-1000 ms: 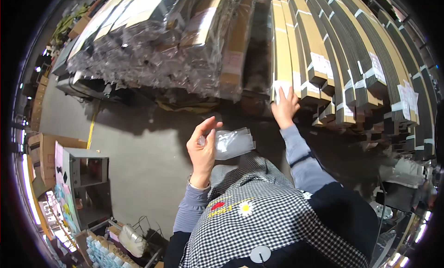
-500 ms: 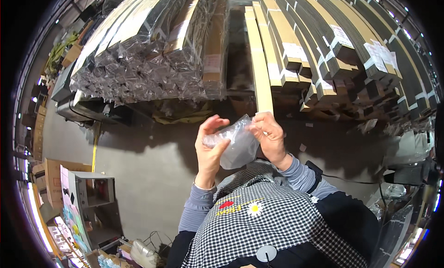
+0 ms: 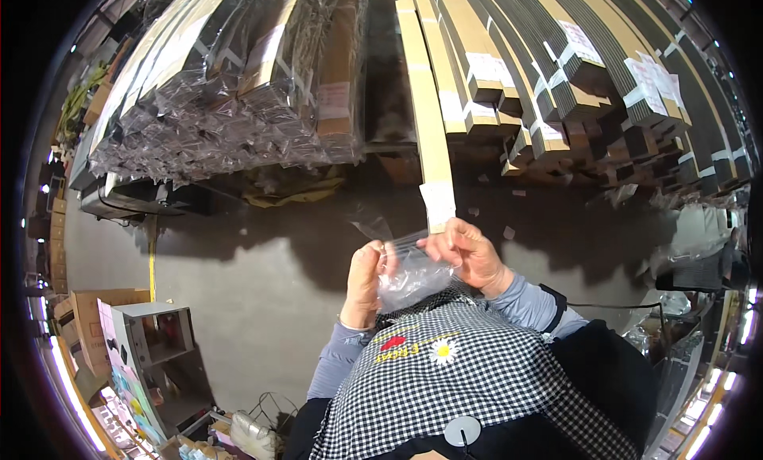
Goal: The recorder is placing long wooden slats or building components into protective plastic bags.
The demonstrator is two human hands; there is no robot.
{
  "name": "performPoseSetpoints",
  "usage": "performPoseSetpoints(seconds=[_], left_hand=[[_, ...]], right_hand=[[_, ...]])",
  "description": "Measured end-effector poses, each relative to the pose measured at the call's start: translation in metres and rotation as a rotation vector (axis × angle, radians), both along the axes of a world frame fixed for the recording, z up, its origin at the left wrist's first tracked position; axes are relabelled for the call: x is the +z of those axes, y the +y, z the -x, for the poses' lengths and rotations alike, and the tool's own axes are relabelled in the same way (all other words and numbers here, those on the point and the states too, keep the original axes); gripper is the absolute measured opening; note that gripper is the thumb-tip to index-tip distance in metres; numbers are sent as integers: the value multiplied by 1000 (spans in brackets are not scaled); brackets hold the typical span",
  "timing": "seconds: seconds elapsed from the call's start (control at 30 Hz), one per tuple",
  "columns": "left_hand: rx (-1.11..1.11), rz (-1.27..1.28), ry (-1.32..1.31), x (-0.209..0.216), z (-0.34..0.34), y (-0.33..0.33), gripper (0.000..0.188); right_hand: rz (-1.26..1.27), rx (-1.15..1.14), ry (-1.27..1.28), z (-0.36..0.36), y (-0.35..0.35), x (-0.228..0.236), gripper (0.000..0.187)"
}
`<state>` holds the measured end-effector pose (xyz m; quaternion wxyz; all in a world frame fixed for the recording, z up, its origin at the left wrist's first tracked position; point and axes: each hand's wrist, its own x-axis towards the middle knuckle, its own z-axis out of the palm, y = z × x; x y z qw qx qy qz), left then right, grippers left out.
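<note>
A clear plastic bag (image 3: pixel 415 276), crinkled and see-through, spans the gap between my two hands in front of my checked apron. At its left side my left hand (image 3: pixel 364 279) is closed, thumb and fingers curled together on the film. My right hand (image 3: pixel 470 256) pinches the upper right part of the bag between thumb and fingers. A loose flap of film sticks up beyond my left fingers. Just past my right hand lies the near end of a long, narrow cardboard carton (image 3: pixel 431 154), with a white label at that end.
Plastic-wrapped long cartons (image 3: pixel 214 122) are stacked at the far left. Strapped, labelled bundles of cardboard (image 3: pixel 548 86) fill the far right. A grey cabinet (image 3: pixel 163 345) and a brown box (image 3: pixel 89 325) stand at left. A dark cable (image 3: pixel 612 306) runs at right.
Both hands have come down slightly toward my apron. The bag, earlier bunched upright, now hangs lower and is drawn out flatter between them. The shelves have shifted a little left in view.
</note>
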<state>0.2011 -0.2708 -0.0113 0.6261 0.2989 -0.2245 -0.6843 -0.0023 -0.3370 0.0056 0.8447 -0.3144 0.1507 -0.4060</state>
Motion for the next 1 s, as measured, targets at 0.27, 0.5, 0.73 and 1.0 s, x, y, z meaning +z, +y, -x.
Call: performPoseSetpoints(seconds=[0.27,0.5,0.73,1.0], left_hand=[[-559,390,-1680,-168,8,-33,21],[-460,469,-1402,-127,31,-118,15],[-442,482,-1480,-164,37,-166,10],[-476,169,-1076,-170,26,-191,11]], right_hand=[[1085,385,1374,85,-24,-145,17],[756,52,1184,100,-80,-145,7],[659,-685,1345,53,-104,-191,11],[632,-438,1496,64,-128,-183,8]])
